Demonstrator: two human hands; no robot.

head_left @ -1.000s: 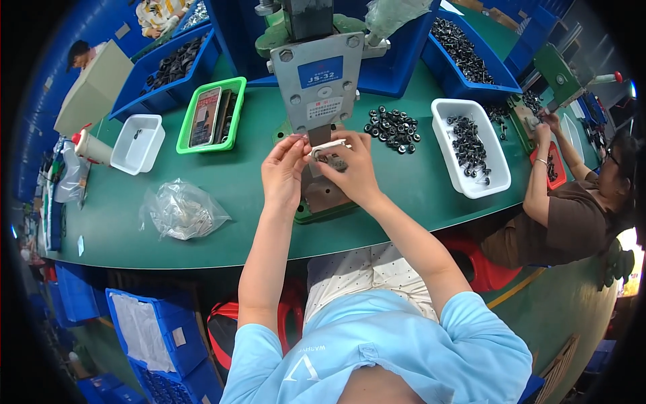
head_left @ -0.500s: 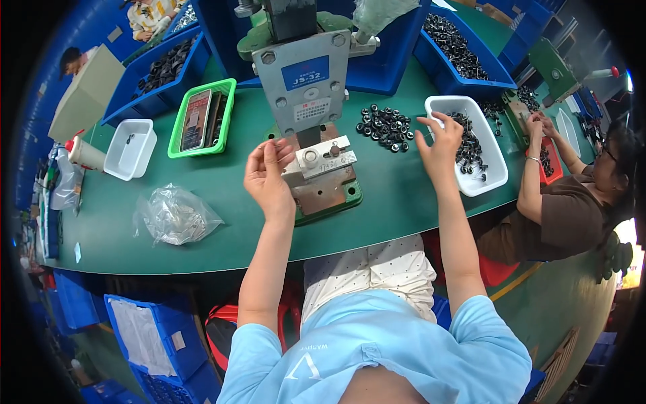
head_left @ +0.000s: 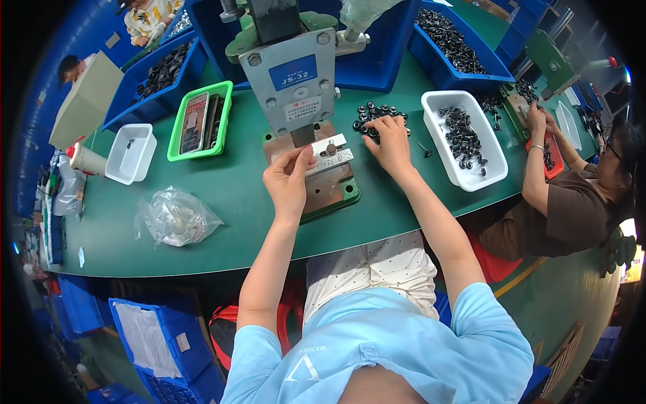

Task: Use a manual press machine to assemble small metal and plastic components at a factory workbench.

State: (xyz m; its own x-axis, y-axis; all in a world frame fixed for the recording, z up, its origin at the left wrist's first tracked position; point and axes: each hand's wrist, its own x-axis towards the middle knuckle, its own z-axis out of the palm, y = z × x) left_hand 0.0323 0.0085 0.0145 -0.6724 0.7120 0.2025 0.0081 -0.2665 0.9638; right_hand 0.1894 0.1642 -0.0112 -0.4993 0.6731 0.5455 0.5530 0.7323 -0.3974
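Near the middle of the green counter (head_left: 222, 202), just in front of a grey bench press (head_left: 291, 74), the left hand (head_left: 288, 180) pinches the left end of a small metal plate (head_left: 328, 155) that lies on the press's base block (head_left: 330, 185); thumb and fingers are closed on that plate's edge. The right hand (head_left: 389, 141) is apart from the left, reaching to the right of the press, with its fingers curled down onto a loose pile of small black rings (head_left: 377, 113) on the counter; whether it has gripped one I cannot tell.

Beyond that pile, toward the counter's right edge, a white tray (head_left: 493, 151) holds more black parts. Toward the left edge lie a crumpled clear plastic bag (head_left: 173, 219), a small white tub (head_left: 131, 153) and a green tray (head_left: 200, 121) with a phone in it. Blue bins (head_left: 447, 34) of black parts line the far edge. At the right end of the counter another person (head_left: 572, 209) in a brown top works with both hands at a second station.
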